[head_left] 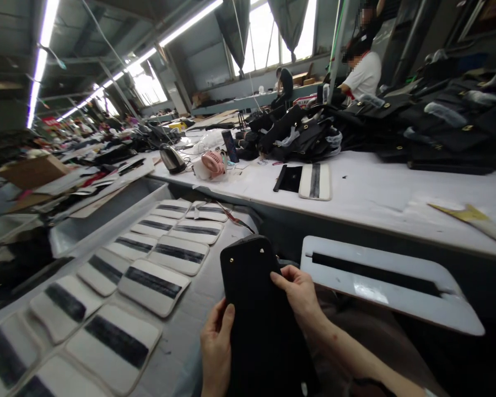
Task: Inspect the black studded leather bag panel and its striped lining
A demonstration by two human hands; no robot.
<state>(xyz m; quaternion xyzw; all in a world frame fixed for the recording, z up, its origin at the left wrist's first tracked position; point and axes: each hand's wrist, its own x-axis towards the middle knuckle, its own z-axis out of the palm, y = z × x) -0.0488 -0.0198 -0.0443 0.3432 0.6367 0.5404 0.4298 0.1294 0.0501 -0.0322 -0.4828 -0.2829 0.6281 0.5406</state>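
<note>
A long black fabric panel with rounded top corners and small metal eyelets is held up in front of me. My left hand grips its left edge, thumb on the near face. Higher up on the opposite side, my right hand pinches the right edge between thumb and fingers. The panel's lower end runs out of the picture. To the left, several white pads with a black stripe lie in rows on a covered table. Right of my hands is a white board with a long dark slot.
A white worktable runs across ahead, carrying a striped white pad, a pink fan and a kettle. Black goods are heaped at the right. A yellowish flat piece lies near the edge. Other people sit farther back.
</note>
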